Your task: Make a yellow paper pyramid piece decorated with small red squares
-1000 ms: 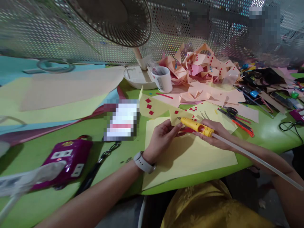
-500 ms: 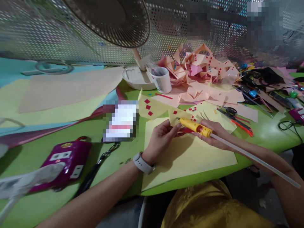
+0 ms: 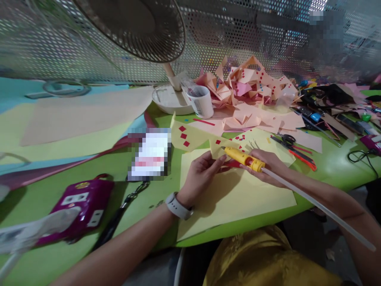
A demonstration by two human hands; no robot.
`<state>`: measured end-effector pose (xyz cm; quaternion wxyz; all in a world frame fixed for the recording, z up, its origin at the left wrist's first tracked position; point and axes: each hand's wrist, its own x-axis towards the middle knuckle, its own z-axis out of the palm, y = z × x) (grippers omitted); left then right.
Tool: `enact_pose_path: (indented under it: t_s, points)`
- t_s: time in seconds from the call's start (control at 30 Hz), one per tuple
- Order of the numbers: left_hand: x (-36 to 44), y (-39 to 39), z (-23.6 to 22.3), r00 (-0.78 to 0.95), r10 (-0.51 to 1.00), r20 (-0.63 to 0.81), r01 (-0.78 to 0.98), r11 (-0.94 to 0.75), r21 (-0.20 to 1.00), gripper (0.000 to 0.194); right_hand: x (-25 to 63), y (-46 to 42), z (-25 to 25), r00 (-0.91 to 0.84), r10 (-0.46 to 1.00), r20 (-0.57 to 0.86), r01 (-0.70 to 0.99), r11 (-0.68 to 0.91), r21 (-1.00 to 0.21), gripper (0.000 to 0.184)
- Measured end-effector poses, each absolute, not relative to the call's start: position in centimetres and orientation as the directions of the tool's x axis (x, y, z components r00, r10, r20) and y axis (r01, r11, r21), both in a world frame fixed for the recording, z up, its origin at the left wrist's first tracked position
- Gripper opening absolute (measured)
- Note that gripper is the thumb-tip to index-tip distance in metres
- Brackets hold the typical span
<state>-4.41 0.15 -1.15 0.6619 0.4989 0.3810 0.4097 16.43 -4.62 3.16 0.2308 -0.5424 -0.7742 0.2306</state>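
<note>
A yellow hot glue gun [image 3: 244, 158] is gripped in my right hand [image 3: 266, 165], and its nozzle points left. A long translucent glue stick [image 3: 315, 206] runs out of its back over my right forearm. My left hand [image 3: 205, 171], with a grey watch band on the wrist, is held close to the nozzle. Its thumb and fingers are pressed together; whatever is between them is too small to make out. Both hands are over a pale yellow sheet [image 3: 238, 202]. Just behind them stands a folded yellow paper piece [image 3: 193, 137] with red squares on it.
Left of my hands lie a phone [image 3: 151, 153] and a purple power socket box [image 3: 85, 198]. Behind are a fan [image 3: 169, 97], a white cup [image 3: 201, 102] and piled folded pink paper [image 3: 250, 85]. Scissors [image 3: 287, 139] and a red cutter [image 3: 303, 159] lie to the right.
Both hands and the glue gun keep almost the same pose. The whole view has shifted slightly, and the glue stick's far end sits a little lower.
</note>
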Motion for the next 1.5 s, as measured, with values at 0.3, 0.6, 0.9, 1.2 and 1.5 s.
enact_pose_path:
  t_s: [0.3, 0.6, 0.9, 1.2, 1.5]
  points:
    - [-4.5, 0.3, -1.4, 0.317, 0.940, -0.124, -0.147, 0.178, 0.973, 0.046, 19.6, -5.6, 7.0, -0.195, 0.866, 0.460, 0.730, 0.441, -0.522, 0.027]
    - [-4.7, 0.5, -1.9, 0.289, 0.945, -0.151, -0.111, 0.189, 0.976, 0.047, 34.6, -6.4, 4.0, -0.022, 0.952, 0.306, 0.926, 0.136, -0.354, 0.047]
    - [-4.6, 0.6, -1.5, 0.240, 0.947, -0.212, -0.127, 0.248, 0.960, 0.044, 43.4, -6.6, 1.0, 0.081, 0.988, 0.132, 0.968, -0.046, -0.246, 0.046]
    - [-4.5, 0.4, -1.1, 0.217, 0.942, -0.257, -0.120, 0.287, 0.950, 0.048, 45.1, -6.1, 1.2, 0.002, 0.996, 0.089, 0.982, 0.014, -0.186, 0.041]
    - [-4.7, 0.6, -1.2, 0.209, 0.945, -0.251, -0.041, 0.265, 0.963, 0.052, 29.5, -7.1, 4.2, -0.098, 0.986, 0.136, 0.958, 0.130, -0.256, 0.026]
